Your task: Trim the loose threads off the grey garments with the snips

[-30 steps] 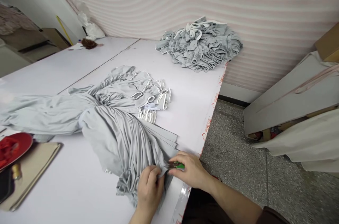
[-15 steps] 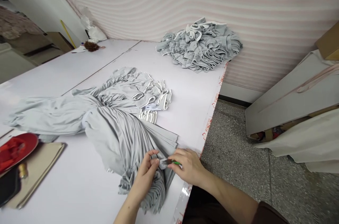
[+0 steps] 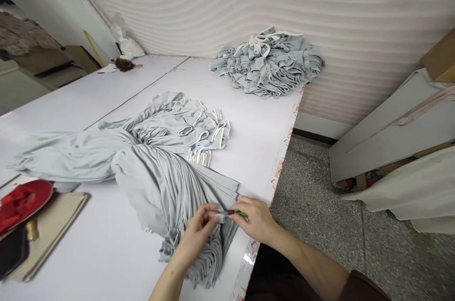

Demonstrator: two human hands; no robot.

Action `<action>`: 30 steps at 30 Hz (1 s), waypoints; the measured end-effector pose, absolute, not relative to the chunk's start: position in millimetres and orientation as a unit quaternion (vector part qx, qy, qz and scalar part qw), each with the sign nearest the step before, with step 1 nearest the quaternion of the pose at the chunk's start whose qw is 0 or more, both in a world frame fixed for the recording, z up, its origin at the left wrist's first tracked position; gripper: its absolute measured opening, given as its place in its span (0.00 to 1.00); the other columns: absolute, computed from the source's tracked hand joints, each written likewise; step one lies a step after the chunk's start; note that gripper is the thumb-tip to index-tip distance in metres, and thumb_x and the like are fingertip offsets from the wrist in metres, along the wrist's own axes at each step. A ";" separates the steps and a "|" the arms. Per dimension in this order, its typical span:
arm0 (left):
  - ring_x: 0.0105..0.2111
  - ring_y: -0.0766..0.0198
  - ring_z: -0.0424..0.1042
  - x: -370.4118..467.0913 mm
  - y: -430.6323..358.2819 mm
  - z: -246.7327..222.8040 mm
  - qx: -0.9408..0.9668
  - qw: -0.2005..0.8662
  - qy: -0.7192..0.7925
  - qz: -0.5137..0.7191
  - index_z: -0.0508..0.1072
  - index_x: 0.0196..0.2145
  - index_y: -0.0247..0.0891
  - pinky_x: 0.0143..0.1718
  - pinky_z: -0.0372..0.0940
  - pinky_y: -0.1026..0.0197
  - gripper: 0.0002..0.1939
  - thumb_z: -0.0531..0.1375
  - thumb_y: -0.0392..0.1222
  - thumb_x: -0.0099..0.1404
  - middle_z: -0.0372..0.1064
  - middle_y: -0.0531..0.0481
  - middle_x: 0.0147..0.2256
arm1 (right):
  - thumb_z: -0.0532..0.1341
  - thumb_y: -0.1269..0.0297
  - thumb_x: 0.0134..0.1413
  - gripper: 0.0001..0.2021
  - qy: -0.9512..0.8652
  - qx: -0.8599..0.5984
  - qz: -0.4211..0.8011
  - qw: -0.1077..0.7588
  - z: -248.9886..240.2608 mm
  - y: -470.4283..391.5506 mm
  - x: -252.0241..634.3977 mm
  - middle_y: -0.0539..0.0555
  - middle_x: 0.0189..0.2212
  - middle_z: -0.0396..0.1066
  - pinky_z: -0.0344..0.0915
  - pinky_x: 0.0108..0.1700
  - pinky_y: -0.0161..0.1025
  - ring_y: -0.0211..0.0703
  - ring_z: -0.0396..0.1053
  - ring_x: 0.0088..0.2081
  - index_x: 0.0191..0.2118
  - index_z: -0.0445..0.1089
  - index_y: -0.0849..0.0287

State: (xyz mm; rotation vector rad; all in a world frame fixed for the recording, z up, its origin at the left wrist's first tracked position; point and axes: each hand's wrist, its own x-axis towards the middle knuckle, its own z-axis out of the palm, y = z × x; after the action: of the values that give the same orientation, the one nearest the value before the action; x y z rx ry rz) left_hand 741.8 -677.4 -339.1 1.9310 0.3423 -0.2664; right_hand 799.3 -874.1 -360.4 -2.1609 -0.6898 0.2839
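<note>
A bundle of light grey garments (image 3: 159,173) lies gathered across the table, its folded layers fanning toward the near right. Between thumb and fingers, my left hand (image 3: 199,231) pinches a small pale grey piece of fabric (image 3: 221,218) just above those layers. My right hand (image 3: 255,219) is closed around small thread snips (image 3: 242,214) with a green part showing. Their dark blades point left, right beside the pinched fabric. Whether the blades touch it I cannot tell. White-trimmed edges (image 3: 199,156) stick out of the bundle farther back.
Another grey garment pile (image 3: 270,64) sits at the table's far right corner, against the striped wall covering. On the left are a red dish (image 3: 46,196) holding red cloth, a golden spool (image 3: 31,230), a dark flat object (image 3: 12,253) and folded beige material (image 3: 57,234). The table edge (image 3: 280,168) runs along my right.
Both hands have shifted slightly right, with the pinched fabric and the snips. The snips' blades now lie along the top of the fabric piece. The garment piles stay put.
</note>
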 end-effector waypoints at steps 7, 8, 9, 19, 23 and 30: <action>0.32 0.62 0.71 739.1 -699.0 -352.7 0.942 0.327 -0.071 0.013 0.60 0.28 0.42 0.32 0.66 0.61 0.06 0.51 0.36 0.64 0.71 0.47 0.37 | 0.58 0.74 0.53 0.13 -0.189 -0.920 0.150 0.309 -372.0 -889.8 804.5 0.55 0.43 0.71 0.61 0.39 0.38 0.46 0.71 0.41 0.45 0.68 0.56; 0.29 0.63 0.71 740.4 -703.1 -354.0 0.950 0.302 -0.080 -0.005 0.61 0.30 0.42 0.29 0.65 0.62 0.05 0.52 0.36 0.64 0.70 0.50 0.33 | 0.57 0.73 0.54 0.10 -0.189 -0.921 0.151 0.305 -372.7 -888.5 804.8 0.55 0.42 0.71 0.61 0.38 0.37 0.46 0.71 0.40 0.42 0.68 0.56; 0.27 0.62 0.70 742.0 -707.2 -355.5 0.960 0.267 -0.083 -0.013 0.61 0.31 0.43 0.26 0.63 0.63 0.04 0.54 0.38 0.64 0.69 0.52 0.29 | 0.57 0.72 0.55 0.07 -0.187 -0.919 0.151 0.311 -372.9 -886.9 805.0 0.54 0.41 0.71 0.60 0.37 0.37 0.45 0.70 0.40 0.40 0.68 0.56; 0.32 0.64 0.72 733.0 -706.3 -366.6 0.956 0.240 -0.119 0.123 0.61 0.37 0.42 0.32 0.68 0.62 0.07 0.48 0.31 0.65 0.66 0.49 0.35 | 0.55 0.74 0.54 0.07 -0.169 -0.857 0.106 0.475 -381.8 -872.9 791.4 0.48 0.29 0.70 0.60 0.35 0.36 0.42 0.69 0.32 0.38 0.63 0.56; 0.33 0.63 0.73 720.7 -697.8 -369.5 0.949 0.217 -0.125 0.189 0.64 0.43 0.40 0.32 0.69 0.63 0.11 0.50 0.29 0.66 0.67 0.47 0.36 | 0.56 0.76 0.52 0.10 -0.223 -0.842 0.114 0.477 -374.2 -872.6 788.5 0.51 0.36 0.72 0.63 0.39 0.37 0.44 0.71 0.38 0.39 0.67 0.56; 0.31 0.65 0.71 717.2 -699.9 -371.7 0.935 0.234 -0.107 0.244 0.64 0.38 0.41 0.33 0.68 0.64 0.08 0.53 0.29 0.65 0.65 0.50 0.32 | 0.66 0.62 0.54 0.11 -0.259 -0.832 0.171 0.460 -356.5 -883.6 790.1 0.50 0.39 0.75 0.66 0.40 0.37 0.42 0.74 0.37 0.44 0.75 0.52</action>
State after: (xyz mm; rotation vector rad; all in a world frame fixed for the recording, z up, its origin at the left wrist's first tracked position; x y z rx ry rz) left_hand 717.2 -699.9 -371.7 2.5671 -0.2949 0.6706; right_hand 790.1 -883.6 -356.5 -2.0484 -0.6368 0.4202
